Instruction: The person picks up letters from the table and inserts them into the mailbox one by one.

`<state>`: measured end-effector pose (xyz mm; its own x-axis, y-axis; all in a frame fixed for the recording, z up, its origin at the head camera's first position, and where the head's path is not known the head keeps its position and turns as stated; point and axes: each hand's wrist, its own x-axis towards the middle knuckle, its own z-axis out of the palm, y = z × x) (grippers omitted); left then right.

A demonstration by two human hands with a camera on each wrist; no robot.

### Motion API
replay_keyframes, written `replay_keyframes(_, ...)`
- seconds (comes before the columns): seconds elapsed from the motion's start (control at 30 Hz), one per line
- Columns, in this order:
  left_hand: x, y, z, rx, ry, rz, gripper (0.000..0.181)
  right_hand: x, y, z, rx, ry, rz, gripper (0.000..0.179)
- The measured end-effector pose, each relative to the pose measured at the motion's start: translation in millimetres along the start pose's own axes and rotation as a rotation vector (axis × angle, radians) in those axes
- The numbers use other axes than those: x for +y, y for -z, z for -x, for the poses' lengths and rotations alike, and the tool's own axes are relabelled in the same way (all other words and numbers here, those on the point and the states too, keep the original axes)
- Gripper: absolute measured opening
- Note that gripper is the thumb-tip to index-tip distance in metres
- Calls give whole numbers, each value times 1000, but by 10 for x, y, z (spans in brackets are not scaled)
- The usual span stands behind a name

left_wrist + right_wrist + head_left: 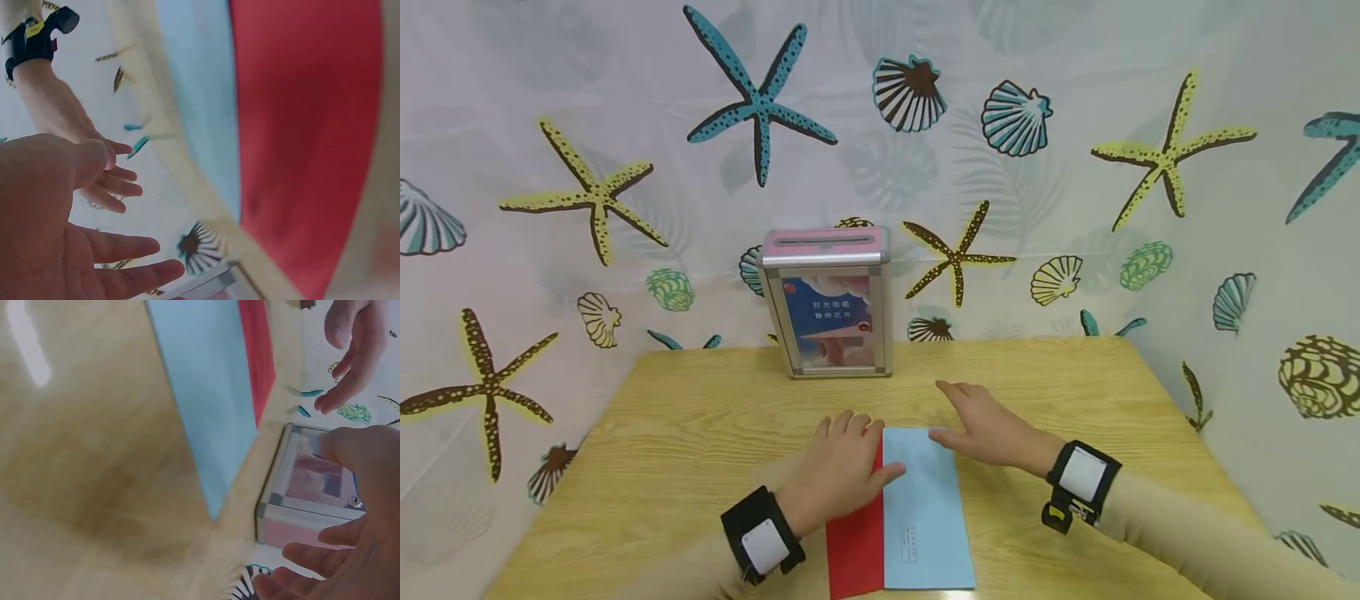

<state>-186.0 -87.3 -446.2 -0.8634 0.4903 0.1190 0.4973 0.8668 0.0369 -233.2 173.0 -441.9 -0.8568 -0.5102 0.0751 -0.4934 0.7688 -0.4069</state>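
We see a wood-grain table (677, 433), with a pale cloth (1052, 200) printed with starfish and shells hanging behind it and at both sides. Taking the pair of papers as the clock's centre and straight ahead of the person as twelve, we find a silver-framed box (827, 321) standing upright between eleven and twelve, a slot (823, 241) in its pink top.

At ten o'clock the left hand (842, 475) hovers palm down, fingers loosely spread and holding nothing, its thumb reaching over towards the blue paper. At one o'clock the right hand (985, 425) has straight, parted fingers and is likewise without a load; in the wrist views both hands look clear of the papers.

The pale blue paper (921, 508) lies flat near the table's six o'clock edge, its long axis running almost twelve to six, a small printed block (909, 543) near its six o'clock end. The red paper (853, 550) adjoins it on the nine o'clock side, lengthwise along the shared line; we cannot tell whether they are joined.
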Motion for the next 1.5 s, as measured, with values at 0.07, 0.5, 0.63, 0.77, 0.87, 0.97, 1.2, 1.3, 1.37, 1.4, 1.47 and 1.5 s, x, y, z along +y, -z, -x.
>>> replay_keyframes(0.07,29,-97,74,-62,25,34,79,13,-61,77,-32,-33,-15,80)
replay_keyframes(0.5,189,-308,448,-255,52,71,87,49,-208,416,-142,-121,-31,66)
replay_keyframes(0.63,200,-310,531,-280,35,38,89,75,-246,451,-145,-87,-30,60)
replay_keyframes(0.77,211,-318,559,-296,16,28,91,100,-255,454,-132,-52,-24,54)
replay_keyframes(0.87,212,-335,556,-316,14,31,93,106,-253,442,-132,-41,-32,51)
replay_keyframes(0.97,208,-358,553,-326,15,39,97,101,-262,427,-134,-47,-39,51)
replay_keyframes(1.2,231,-401,561,-302,-21,35,107,98,-302,401,-119,-54,-14,50)
replay_keyframes(1.3,243,-411,560,-290,-30,20,108,92,-326,382,-118,-63,-14,48)
replay_keyframes(1.37,248,-414,559,-289,-37,10,109,81,-341,369,-117,-63,-15,47)
replay_keyframes(1.4,249,-415,558,-288,-41,8,109,72,-344,363,-115,-60,-20,47)
replay_keyframes(1.47,251,-417,555,-286,-49,6,110,53,-349,350,-113,-55,-22,46)
replay_keyframes(1.5,251,-419,552,-286,-53,8,110,43,-350,346,-113,-53,-26,46)
